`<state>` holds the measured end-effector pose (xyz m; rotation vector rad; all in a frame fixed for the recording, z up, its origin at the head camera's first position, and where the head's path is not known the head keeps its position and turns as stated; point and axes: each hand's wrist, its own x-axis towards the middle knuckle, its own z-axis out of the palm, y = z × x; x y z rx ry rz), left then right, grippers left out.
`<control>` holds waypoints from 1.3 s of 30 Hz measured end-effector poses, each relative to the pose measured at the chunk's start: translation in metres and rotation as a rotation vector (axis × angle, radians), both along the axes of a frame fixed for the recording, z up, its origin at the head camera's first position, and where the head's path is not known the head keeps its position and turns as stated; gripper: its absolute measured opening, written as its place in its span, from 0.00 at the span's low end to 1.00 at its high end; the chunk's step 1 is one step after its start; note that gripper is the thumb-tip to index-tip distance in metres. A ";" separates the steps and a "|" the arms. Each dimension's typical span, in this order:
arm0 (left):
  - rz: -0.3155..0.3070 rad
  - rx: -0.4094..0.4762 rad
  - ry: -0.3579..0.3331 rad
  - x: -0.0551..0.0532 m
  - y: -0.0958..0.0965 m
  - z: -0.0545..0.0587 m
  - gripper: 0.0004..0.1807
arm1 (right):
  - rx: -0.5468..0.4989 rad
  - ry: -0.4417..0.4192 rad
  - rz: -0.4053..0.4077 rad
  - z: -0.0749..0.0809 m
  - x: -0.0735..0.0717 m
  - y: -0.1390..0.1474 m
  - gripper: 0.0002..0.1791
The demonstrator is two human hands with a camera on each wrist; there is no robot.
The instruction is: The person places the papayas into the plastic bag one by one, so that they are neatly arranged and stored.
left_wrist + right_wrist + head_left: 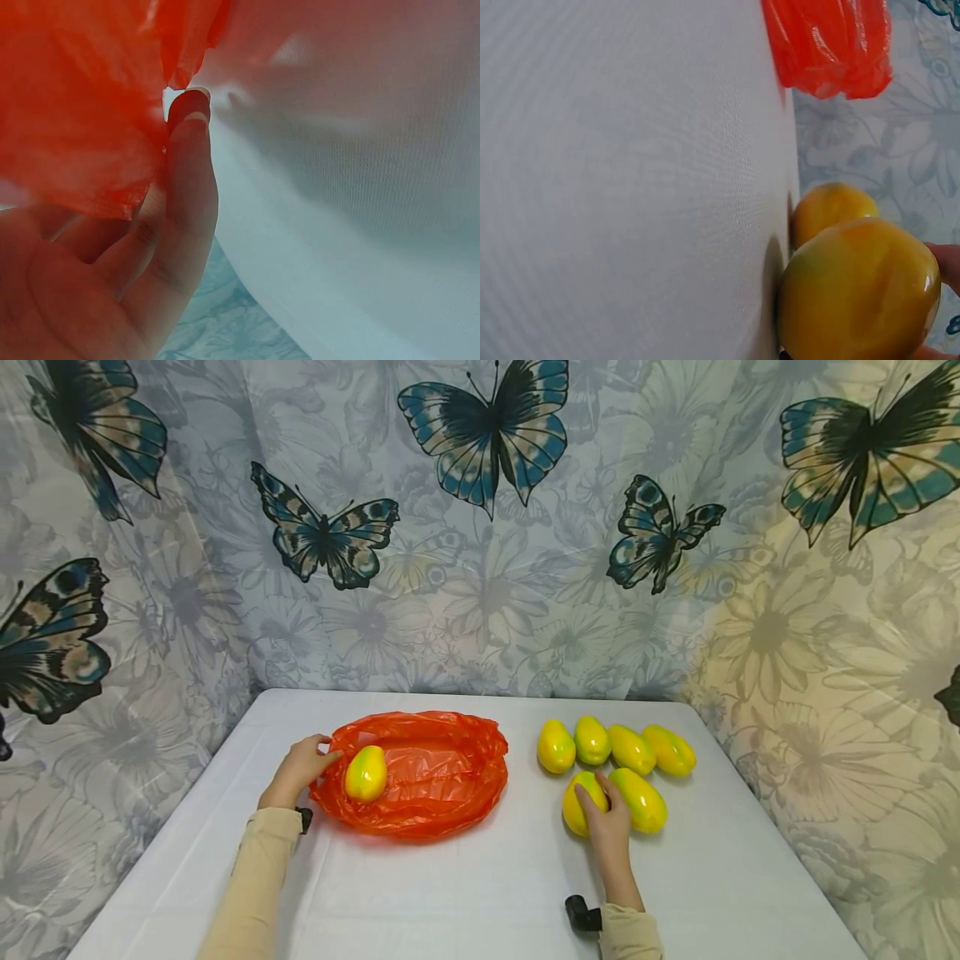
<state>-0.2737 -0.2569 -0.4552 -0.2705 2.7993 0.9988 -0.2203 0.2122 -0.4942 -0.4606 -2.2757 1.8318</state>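
Observation:
A red plastic bag (pixel 442 768) lies spread with its mouth up at the left-middle of the white table, and one yellow mango (pixel 367 774) rests inside its left part. At the bag's left rim, my left hand (pixel 300 768) holds the edge of the plastic; in the left wrist view its fingers (pixel 184 195) reach up along the red film. My right hand (pixel 611 818) grips a shiny yellow mango (pixel 576 810), thumb on top and fingers over its far side. In the right wrist view this mango (pixel 859 292) stands close by the white tabletop, largely covering another mango (pixel 832 210).
Right beside the gripped fruit lies another mango (pixel 641 802). Behind it several more form a row, from the leftmost mango (pixel 557 747) to the rightmost mango (pixel 670 750). A butterfly-print cloth (pixel 495 635) hangs behind the white table (pixel 435 902).

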 end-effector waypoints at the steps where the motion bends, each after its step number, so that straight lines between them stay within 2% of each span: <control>1: 0.000 0.000 -0.001 0.000 0.000 -0.001 0.32 | -0.001 -0.006 0.003 0.000 0.000 0.000 0.36; 15: 0.005 0.014 -0.007 0.000 0.000 0.000 0.32 | 0.004 0.000 0.002 0.006 -0.001 -0.005 0.37; 27: 0.000 0.012 -0.004 0.000 -0.001 -0.005 0.31 | -0.011 0.075 0.016 0.020 -0.008 -0.022 0.35; 39: -0.005 0.016 0.008 0.001 0.000 -0.003 0.31 | -0.032 0.131 0.011 0.032 -0.025 -0.046 0.33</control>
